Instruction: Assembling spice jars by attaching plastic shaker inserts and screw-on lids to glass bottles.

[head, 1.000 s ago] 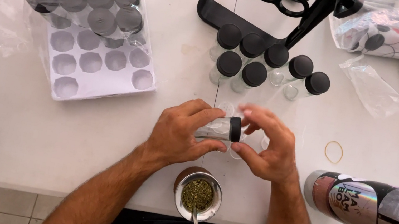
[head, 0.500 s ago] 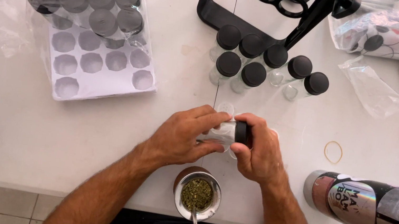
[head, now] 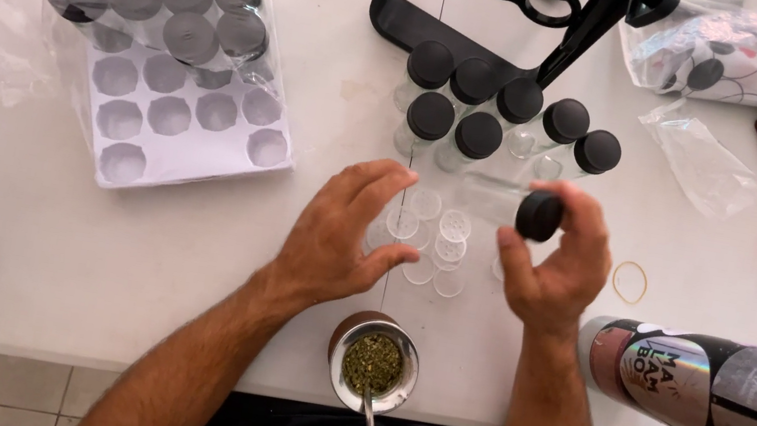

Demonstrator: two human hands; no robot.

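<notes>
At table centre, small black-capped jar (head: 529, 210) was held in right hand (head: 553, 261), fingers closed round cap end. Left hand (head: 345, 233) was spread wide, empty, over clear sifter discs (head: 440, 238). Advice: jar to be kept level, grip firm.

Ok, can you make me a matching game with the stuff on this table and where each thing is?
Things:
1. black jar lid
2. cup of green herb
3. yellow rubber band
4. white tray

Places:
A. table's near edge, between the arms
B. right of the right hand
C. in the right hand's fingers
D. far left, under capped jars

Pairs: 1-C, 2-A, 3-B, 4-D
</notes>
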